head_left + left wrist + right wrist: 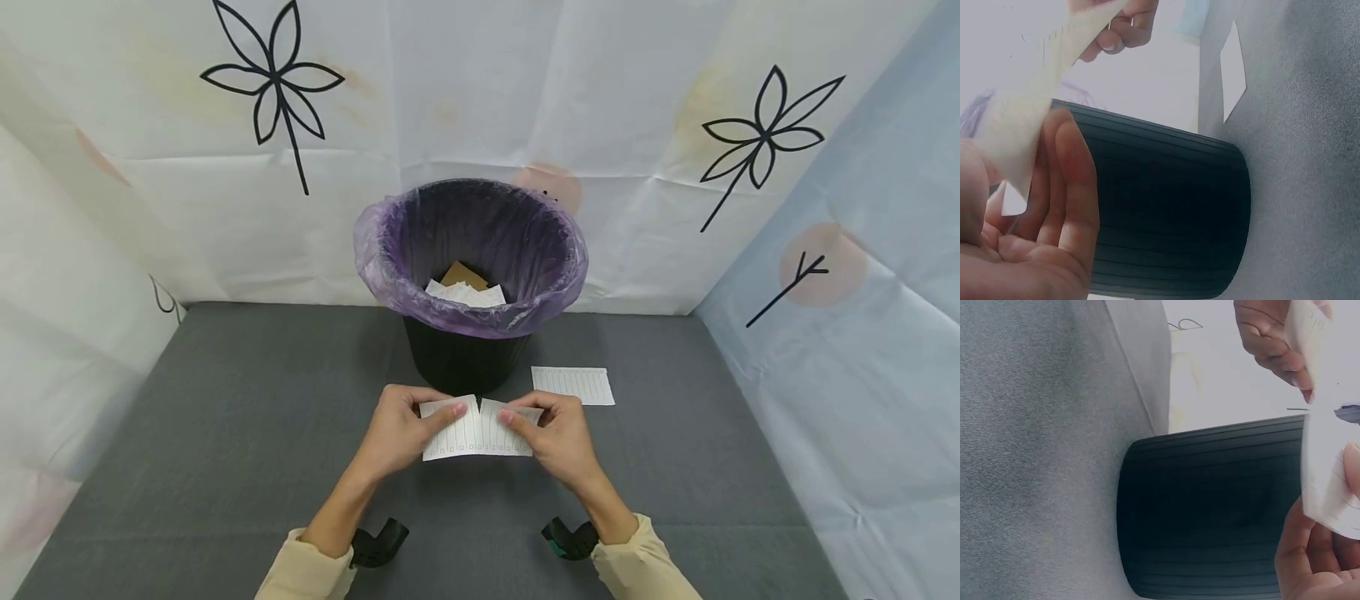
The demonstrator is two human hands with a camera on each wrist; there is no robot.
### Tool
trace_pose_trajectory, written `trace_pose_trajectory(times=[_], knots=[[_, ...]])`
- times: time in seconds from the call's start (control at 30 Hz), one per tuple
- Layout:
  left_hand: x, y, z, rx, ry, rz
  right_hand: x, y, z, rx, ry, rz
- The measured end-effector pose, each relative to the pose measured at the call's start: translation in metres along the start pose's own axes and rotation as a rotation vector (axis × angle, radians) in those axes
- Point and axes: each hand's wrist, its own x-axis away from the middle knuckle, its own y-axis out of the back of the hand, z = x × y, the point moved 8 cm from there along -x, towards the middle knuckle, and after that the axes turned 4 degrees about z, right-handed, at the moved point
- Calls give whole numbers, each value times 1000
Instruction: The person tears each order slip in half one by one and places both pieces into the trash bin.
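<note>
A white lined sheet of paper is held up between both hands in the head view, with a short V-shaped tear in its top edge. My left hand pinches its left part between thumb and fingers. The right part is pinched by my right hand in the same way. Just beyond the hands stands a black ribbed bin, lined with a purple plastic bag. White paper pieces and a brown cardboard piece lie inside it.
Another lined paper piece lies flat on the grey table, right of the bin. White printed cloth hangs behind the table and along both sides. Dark wrist mounts sit near both cuffs.
</note>
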Motion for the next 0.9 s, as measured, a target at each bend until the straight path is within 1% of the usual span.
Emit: trace_pose_trajectory(times=[0.13, 0.2, 0.47, 0.73, 0.9], knots=[[1, 5, 2, 6, 19, -57, 0, 3, 1, -13, 13, -29], [1, 7, 2, 11, 27, -75, 1, 3, 3, -13, 29, -33], [1, 11, 3, 40, 58, -135, 3, 5, 12, -41, 110, -44], [2, 17, 5, 68, 77, -186, 3, 11, 22, -134, 204, -62], [1, 21, 10, 81, 101, -218, 5, 16, 27, -123, 254, -93]])
